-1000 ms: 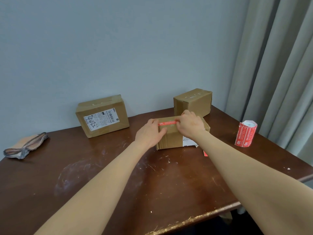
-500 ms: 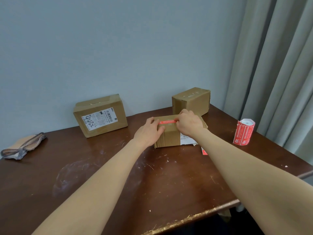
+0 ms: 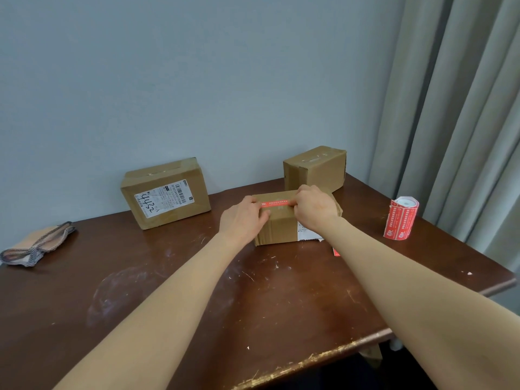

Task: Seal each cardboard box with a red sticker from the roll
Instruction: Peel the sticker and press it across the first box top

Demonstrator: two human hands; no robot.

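Observation:
A small cardboard box (image 3: 277, 230) lies in the middle of the table with a red sticker (image 3: 277, 203) laid along its top seam. My left hand (image 3: 242, 220) grips the box's left end, thumb at the sticker's left tip. My right hand (image 3: 315, 209) rests curled on the top, fingertips on the sticker's right end, which it hides. The red sticker roll (image 3: 399, 220) stands upright to the right. A labelled box (image 3: 166, 192) and a plain box (image 3: 315, 170) sit by the wall, with no red sticker visible on them.
The brown wooden table (image 3: 168, 291) is scratched, with a chipped front edge. A folded cloth (image 3: 36, 246) lies at far left. A red scrap (image 3: 336, 252) peeks out under my right forearm. Grey curtains (image 3: 464, 108) hang close on the right.
Both hands stay on the middle box and the sticker. The view has shifted slightly; nothing was picked up or let go.

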